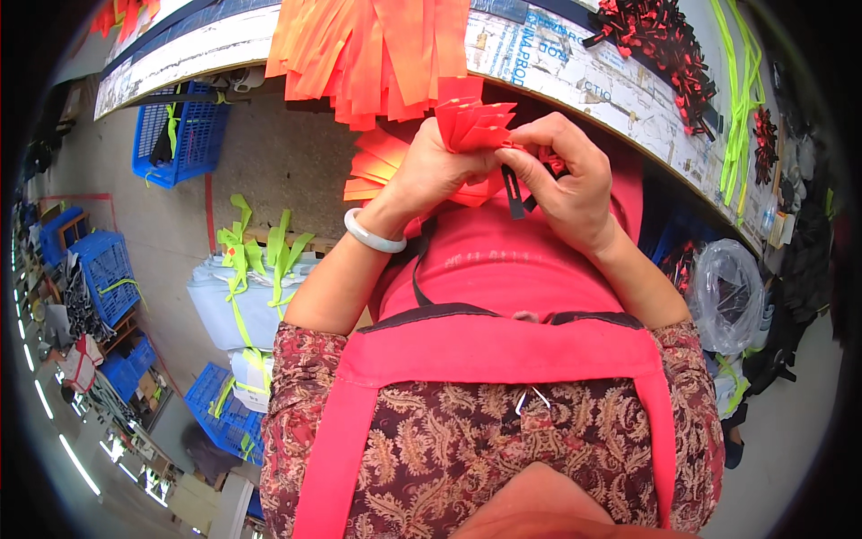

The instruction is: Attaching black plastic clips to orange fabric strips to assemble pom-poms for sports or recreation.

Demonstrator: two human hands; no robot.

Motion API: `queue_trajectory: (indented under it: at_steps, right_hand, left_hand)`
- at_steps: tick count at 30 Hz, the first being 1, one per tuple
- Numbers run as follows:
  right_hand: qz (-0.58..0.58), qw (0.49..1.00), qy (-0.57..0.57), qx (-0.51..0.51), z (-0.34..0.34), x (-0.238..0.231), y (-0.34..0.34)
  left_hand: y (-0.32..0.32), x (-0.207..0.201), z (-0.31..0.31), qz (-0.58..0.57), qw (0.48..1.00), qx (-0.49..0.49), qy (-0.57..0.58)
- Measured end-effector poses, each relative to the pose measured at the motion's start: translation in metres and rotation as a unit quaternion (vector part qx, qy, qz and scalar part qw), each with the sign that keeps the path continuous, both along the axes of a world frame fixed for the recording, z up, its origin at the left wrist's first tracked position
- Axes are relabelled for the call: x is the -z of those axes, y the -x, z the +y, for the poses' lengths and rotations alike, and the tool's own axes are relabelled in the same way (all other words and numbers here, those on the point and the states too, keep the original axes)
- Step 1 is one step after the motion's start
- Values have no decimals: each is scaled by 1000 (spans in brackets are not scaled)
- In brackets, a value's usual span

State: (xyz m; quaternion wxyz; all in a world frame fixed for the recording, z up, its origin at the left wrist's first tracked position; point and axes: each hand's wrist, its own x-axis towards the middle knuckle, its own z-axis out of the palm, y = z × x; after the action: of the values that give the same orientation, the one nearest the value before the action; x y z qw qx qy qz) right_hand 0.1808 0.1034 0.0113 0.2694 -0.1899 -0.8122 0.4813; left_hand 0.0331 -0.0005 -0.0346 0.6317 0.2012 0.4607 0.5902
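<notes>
Fingers of the left hand [429, 171] are curled closed around a fan of red strips [476, 126]; the thumb and forefinger of the right hand [572, 184] are pinched together at the fan's lower end, gripping it. The red strips are located in front of the person's torso, just beside the near edge of the worktable [197, 61]. A pink apron [503, 350] covers the torso below both hands. On the worktable, a thick bundle of orange strips [368, 54] overhangs the near edge; to its right lie a pile of red-and-black pieces [655, 54] and long yellow-green strips [741, 99]. A pale bangle [364, 234] encircles the left wrist. A slotted black strip [514, 190] hangs beneath the right thumb.
</notes>
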Motion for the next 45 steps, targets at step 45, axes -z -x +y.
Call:
queue_trajectory:
  at_steps: [45]
  right_hand:
    - [-39, 999, 34, -12, 1, 9, -7]
  left_hand:
    - [-5, -2, 1, 113, 993, -4, -45]
